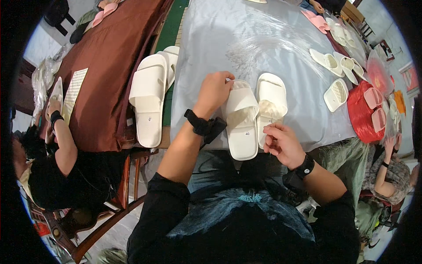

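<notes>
A pair of white slippers lies in front of me on the pale grey table cover. My left hand (214, 93) grips the toe end of the left slipper (243, 143), whose heel juts over the near table edge. Close to the heel of the right slipper (273, 83) is my right hand (283, 144), its thumb and fingertips drawn together in a pinch. Whatever is between those fingertips is too fine to make out. Farther up the cover, a spread of thin clear strands (268, 46) fans out.
More white slippers (148, 101) stand at the left table edge; another white slipper (336, 95) lies to the right. A red twine roll (362, 112) carries pink slippers (373, 97). People sit working on both sides. A wooden chair (127, 185) is at my left.
</notes>
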